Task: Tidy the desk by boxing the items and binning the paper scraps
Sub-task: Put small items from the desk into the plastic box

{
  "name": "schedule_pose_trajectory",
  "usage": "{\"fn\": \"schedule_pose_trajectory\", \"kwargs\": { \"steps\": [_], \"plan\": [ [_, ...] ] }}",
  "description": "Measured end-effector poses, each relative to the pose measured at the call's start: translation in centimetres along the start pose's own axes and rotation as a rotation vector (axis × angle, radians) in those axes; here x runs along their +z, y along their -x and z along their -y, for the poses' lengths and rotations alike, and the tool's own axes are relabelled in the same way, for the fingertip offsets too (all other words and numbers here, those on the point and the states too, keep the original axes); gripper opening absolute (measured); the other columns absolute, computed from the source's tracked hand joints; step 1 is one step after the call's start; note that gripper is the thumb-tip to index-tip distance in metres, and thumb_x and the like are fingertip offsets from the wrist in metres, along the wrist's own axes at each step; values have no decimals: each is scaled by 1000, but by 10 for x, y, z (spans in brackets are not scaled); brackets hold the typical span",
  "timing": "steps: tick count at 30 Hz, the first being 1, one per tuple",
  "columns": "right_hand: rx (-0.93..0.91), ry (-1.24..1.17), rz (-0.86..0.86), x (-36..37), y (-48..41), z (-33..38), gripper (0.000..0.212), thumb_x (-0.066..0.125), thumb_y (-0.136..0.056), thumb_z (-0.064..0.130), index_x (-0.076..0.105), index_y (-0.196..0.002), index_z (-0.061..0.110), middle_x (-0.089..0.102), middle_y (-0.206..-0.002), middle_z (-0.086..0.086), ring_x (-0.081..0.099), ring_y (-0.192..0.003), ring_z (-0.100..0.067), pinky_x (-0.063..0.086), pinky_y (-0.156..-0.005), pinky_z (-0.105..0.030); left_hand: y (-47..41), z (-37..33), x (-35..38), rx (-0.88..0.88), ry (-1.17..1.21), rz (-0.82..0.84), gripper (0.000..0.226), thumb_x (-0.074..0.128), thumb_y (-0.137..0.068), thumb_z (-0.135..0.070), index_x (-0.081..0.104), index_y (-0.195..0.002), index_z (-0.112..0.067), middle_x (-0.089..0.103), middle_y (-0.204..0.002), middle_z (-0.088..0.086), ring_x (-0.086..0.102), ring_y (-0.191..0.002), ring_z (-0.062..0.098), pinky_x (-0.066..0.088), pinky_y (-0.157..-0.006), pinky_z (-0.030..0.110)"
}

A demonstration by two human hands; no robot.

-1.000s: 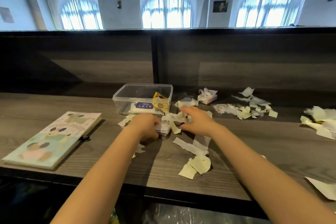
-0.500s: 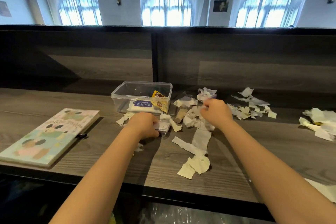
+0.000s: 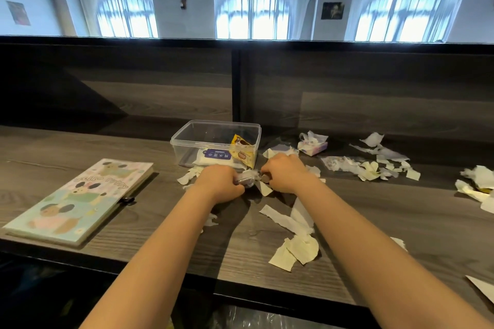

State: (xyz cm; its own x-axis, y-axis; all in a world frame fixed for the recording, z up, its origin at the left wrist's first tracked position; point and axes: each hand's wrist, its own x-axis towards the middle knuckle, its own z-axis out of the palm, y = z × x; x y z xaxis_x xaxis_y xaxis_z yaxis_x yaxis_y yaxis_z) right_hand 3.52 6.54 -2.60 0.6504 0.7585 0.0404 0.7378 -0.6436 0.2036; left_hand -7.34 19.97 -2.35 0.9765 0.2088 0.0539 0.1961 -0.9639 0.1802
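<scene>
Meeting at one packet [image 3: 247, 179]: two hands [image 3: 219, 183] [image 3: 286, 173]

The counter [image 3: 107, 147] is dark grey-brown with wood lines. The box [image 3: 187, 139] is see-through. Inside it a packet [image 3: 242, 153] is yellow and brown, and a flat pack [image 3: 213, 159] is white with a dark blue label. The notebook [image 3: 77, 200] has soft pink, green and blue patches with brown and black animals. The paper scraps [image 3: 296, 248] are white and pale yellow. The tissue pack [image 3: 312, 147] is pink and light purple. The small pack [image 3: 247, 178] looks grey with white on top.
</scene>
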Motion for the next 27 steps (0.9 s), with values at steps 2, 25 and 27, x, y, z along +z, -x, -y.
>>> {"fn": "schedule_pose_trajectory", "kwargs": {
  "steps": [2,25,27],
  "plan": [
    [-7,11,-27,1,-1,0,30,52,-91,20,60,-119,28,61,-116,-4,51,-112,-25,39,-93,-41,-1,1,2,-12,16,-20,19,51,-90,-32,61,-86,-16,57,-82,3,51,-78,16,37,-68,25],
    [167,-824,-453,-63,-1,-21,35,41,-97,39,52,-125,21,57,-116,-1,52,-98,-17,42,-79,-31,-31,15,-109,-137,627,-446,28,50,-90,-12,47,-118,-8,53,-108,6,51,-94,20,41,-75,32],
    [181,-752,-434,-63,-14,-25,35,40,-96,43,55,-121,22,59,-117,-2,55,-100,-19,44,-80,-33,-45,21,-113,-113,527,-450,27,52,-88,-8,53,-114,-11,57,-107,6,52,-92,19,42,-75,31]
  ]
}}
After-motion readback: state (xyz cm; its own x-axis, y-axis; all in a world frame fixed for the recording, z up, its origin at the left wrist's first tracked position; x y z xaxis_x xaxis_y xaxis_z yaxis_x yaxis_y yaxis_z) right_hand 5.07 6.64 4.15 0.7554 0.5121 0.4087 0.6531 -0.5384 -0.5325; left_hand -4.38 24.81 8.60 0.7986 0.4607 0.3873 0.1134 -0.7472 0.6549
